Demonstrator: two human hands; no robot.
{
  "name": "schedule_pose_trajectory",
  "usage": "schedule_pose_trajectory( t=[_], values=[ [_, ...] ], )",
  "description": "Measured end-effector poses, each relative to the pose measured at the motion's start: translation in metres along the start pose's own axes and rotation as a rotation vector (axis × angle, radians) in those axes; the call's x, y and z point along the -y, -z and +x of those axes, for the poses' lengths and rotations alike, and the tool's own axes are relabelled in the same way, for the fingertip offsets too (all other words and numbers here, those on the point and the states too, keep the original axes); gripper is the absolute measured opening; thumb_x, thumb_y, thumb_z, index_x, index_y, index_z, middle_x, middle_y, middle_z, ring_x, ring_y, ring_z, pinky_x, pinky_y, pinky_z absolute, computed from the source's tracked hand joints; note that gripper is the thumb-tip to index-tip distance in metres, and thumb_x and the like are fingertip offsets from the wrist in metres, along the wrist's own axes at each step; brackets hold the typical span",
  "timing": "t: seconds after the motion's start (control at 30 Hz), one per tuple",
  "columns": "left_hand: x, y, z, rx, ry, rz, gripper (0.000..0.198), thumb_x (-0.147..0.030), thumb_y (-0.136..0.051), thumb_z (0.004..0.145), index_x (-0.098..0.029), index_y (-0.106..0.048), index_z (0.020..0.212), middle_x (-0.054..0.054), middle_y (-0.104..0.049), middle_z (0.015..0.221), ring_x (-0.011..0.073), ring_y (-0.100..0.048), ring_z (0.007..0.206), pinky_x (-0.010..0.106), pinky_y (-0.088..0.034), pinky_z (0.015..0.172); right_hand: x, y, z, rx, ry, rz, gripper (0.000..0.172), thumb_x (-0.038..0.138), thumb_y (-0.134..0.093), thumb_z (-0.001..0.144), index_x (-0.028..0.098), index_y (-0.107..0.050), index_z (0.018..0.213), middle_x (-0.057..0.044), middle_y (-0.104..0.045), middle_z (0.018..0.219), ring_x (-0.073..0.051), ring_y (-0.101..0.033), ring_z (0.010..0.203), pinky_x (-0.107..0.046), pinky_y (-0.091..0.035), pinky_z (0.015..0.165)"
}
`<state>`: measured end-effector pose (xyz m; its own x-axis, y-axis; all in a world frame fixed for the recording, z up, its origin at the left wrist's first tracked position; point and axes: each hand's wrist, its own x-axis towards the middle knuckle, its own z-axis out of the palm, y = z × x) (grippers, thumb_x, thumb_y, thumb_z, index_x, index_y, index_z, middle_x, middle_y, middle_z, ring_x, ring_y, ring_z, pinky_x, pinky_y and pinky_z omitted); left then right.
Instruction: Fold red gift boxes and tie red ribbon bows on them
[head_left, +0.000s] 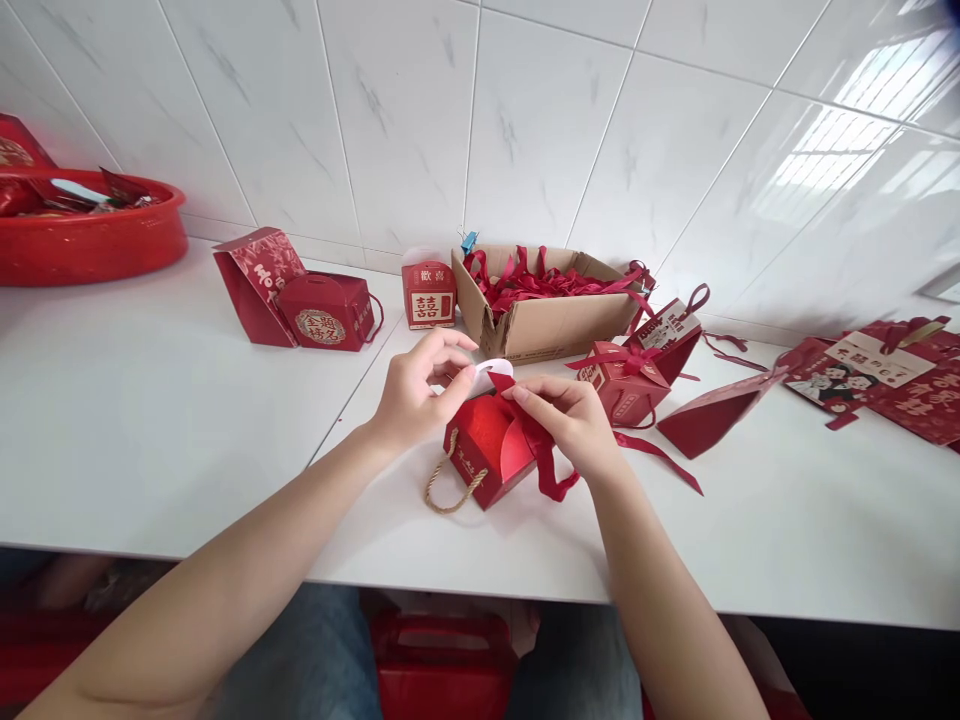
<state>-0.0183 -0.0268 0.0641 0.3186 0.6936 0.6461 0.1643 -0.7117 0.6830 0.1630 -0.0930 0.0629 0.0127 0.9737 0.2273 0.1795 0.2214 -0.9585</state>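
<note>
In front of me on the white table sits a red gift box [487, 450] with curved top flaps and a twisted rope handle [448, 490] at its left side. A white loop-shaped flap [495, 370] stands up at the top. My left hand [424, 390] is curled at that flap, thumb against its left edge; the other fingertips are partly hidden. Between thumb and index finger, my right hand [562, 415] pinches a dark red ribbon [551, 475] at the top of the box. One ribbon end hangs down the right side.
Behind stands a cardboard box [555, 325] of red ribbons, with a small red box [429, 295] beside it. A ribbon-tied box [626, 385] and folded red cartons [712, 410] lie to the right. More red boxes [326, 312] and a red basin [90, 245] are left.
</note>
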Motion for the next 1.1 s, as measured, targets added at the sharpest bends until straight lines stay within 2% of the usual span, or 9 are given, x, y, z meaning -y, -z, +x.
schedule_pose_trajectory(
  t=[0.37,0.43,0.53,0.63,0.73,0.83,0.97,1.1],
  values=[
    [0.002,-0.001,-0.004,0.072,-0.066,-0.066,0.021,-0.025,-0.064,0.077,-0.018,-0.056,0.095,0.002,-0.07,0.075,0.0133,-0.064,0.065,0.023,-0.054,0.061,0.002,-0.002,0.0,0.03,0.034,-0.032,0.025,0.043,-0.064,0.081,0.02,-0.074,0.086,-0.004,-0.073,0.083,-0.018,-0.064,0.079,-0.031,-0.051,0.071],
    [0.001,-0.002,-0.004,0.091,-0.036,-0.09,0.021,-0.027,-0.064,0.078,-0.017,-0.057,0.095,0.002,-0.07,0.075,0.0142,-0.065,0.068,0.024,-0.053,0.061,0.003,-0.002,0.0,0.039,0.046,-0.052,0.024,0.042,-0.063,0.082,0.021,-0.075,0.086,-0.003,-0.073,0.084,-0.018,-0.065,0.08,-0.031,-0.051,0.072],
    [0.0,-0.002,-0.002,0.108,0.089,-0.15,0.021,-0.034,-0.06,0.083,-0.017,-0.059,0.095,0.002,-0.067,0.072,0.0139,-0.062,0.066,0.023,-0.049,0.058,0.003,-0.002,-0.001,0.054,0.061,-0.071,0.023,0.04,-0.063,0.082,0.021,-0.075,0.086,-0.003,-0.073,0.085,-0.018,-0.064,0.08,-0.031,-0.05,0.072],
    [-0.002,-0.001,0.002,0.163,0.188,-0.213,0.022,-0.039,-0.059,0.084,-0.017,-0.06,0.082,0.001,-0.061,0.068,0.0118,-0.055,0.058,0.023,-0.044,0.052,0.005,-0.002,-0.001,0.066,0.083,-0.084,0.022,0.04,-0.062,0.083,0.022,-0.074,0.085,-0.004,-0.073,0.087,-0.019,-0.065,0.083,-0.032,-0.05,0.073],
    [-0.005,0.001,0.005,0.259,0.213,-0.255,0.027,-0.039,-0.06,0.083,-0.016,-0.057,0.068,0.0,-0.055,0.063,0.0105,-0.049,0.055,0.022,-0.041,0.049,0.006,-0.003,-0.002,0.093,0.111,-0.096,0.022,0.04,-0.062,0.084,0.022,-0.073,0.083,-0.004,-0.072,0.088,-0.02,-0.065,0.085,-0.033,-0.051,0.074],
    [-0.008,0.002,0.005,0.307,0.237,-0.276,0.024,-0.036,-0.061,0.082,-0.016,-0.059,0.067,0.0,-0.054,0.062,0.0105,-0.048,0.055,0.023,-0.039,0.048,0.006,-0.003,-0.002,0.106,0.129,-0.104,0.023,0.041,-0.06,0.084,0.021,-0.071,0.081,-0.004,-0.071,0.086,-0.019,-0.064,0.083,-0.032,-0.051,0.072],
    [-0.008,0.002,0.004,0.288,0.25,-0.289,0.021,-0.032,-0.061,0.08,-0.016,-0.059,0.067,0.001,-0.056,0.064,0.0116,-0.05,0.058,0.024,-0.042,0.051,0.005,-0.004,-0.002,0.081,0.159,-0.118,0.022,0.04,-0.06,0.084,0.021,-0.069,0.079,-0.004,-0.07,0.084,-0.019,-0.063,0.081,-0.032,-0.051,0.07],
    [-0.005,0.001,0.004,0.247,0.255,-0.286,0.019,-0.028,-0.06,0.079,-0.016,-0.056,0.065,0.0,-0.055,0.062,0.0105,-0.05,0.057,0.024,-0.043,0.052,0.004,-0.004,-0.002,0.083,0.186,-0.135,0.017,0.036,-0.059,0.085,0.022,-0.068,0.081,-0.004,-0.069,0.088,-0.019,-0.063,0.085,-0.033,-0.05,0.076]
  ],
)
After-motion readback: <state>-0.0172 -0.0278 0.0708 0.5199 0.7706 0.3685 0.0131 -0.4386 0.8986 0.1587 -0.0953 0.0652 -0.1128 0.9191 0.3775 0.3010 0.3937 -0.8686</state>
